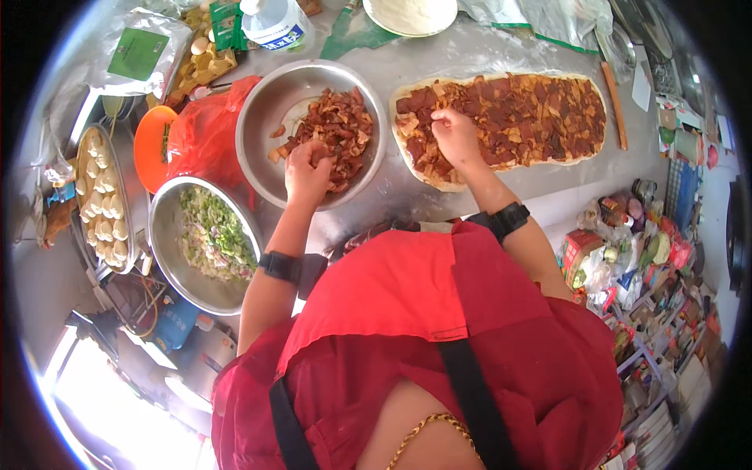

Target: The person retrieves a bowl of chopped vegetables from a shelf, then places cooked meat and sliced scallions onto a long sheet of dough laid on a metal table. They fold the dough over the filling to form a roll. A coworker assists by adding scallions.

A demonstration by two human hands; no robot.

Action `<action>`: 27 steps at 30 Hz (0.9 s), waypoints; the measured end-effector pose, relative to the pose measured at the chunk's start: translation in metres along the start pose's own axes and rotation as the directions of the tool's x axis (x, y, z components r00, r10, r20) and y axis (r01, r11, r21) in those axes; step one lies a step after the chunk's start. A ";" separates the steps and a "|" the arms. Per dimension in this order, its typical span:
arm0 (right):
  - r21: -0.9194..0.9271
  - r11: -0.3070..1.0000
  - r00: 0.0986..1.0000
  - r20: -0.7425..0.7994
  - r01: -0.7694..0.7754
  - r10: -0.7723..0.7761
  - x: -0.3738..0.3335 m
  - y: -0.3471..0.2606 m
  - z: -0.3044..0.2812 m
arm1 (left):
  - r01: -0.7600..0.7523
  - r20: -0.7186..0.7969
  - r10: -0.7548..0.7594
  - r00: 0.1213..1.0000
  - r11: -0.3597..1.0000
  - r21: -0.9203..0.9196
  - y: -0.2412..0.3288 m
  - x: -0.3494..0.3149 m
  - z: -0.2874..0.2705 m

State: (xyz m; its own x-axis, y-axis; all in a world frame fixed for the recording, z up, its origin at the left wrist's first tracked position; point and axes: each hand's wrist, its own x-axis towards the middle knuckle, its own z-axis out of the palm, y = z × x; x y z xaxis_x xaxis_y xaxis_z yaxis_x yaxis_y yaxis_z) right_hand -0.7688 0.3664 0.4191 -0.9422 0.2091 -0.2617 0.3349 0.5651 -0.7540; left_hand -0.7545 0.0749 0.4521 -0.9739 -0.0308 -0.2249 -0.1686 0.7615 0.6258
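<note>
A large steel bowl (254, 168) holds a heap of brown-red cooked meat slices (345, 129). My left hand (307, 174) is down in this bowl, its fingers curled closed on meat slices at the heap's near left side. To the right lies a long, rolled-out sheet of dough (398, 145), covered almost to its pale edge with a layer of similar slices (533, 117). Over the sheet's left part is my right hand (457, 141), fingers drawn together in a pinch close to the meat layer. What those fingertips hold, if anything, is hidden.
Left of the meat bowl are a steel bowl (160, 235) of chopped greens, a red plastic bag (207, 141) and an orange bowl (147, 149). A tray (133, 235) of shaped dough pieces stands further left. A wooden rolling pin (615, 106) lies beyond the sheet's right end.
</note>
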 end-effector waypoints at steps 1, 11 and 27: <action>-0.062 0.998 0.999 -0.022 0.024 -0.025 0.008 0.008 -0.001 | -0.013 -0.015 0.013 1.000 0.999 -0.047 0.000 0.002 0.001; -0.189 0.982 0.999 -0.034 -0.027 0.021 0.063 0.002 0.023 | 0.007 0.013 -0.005 1.000 0.980 -0.201 0.015 0.014 0.004; -0.185 0.946 0.911 -0.371 -0.264 0.182 0.022 0.104 -0.077 | 0.139 0.061 -0.129 0.990 0.971 -0.196 0.007 0.019 -0.005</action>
State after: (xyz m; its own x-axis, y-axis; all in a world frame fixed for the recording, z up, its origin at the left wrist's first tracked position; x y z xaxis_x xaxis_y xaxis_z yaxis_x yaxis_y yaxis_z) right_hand -0.7543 0.4914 0.3818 -0.7935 0.5893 -0.1518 0.5678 0.6274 -0.5329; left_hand -0.7746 0.0762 0.4560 -0.9328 -0.0895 -0.3492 -0.3289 0.6077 0.7228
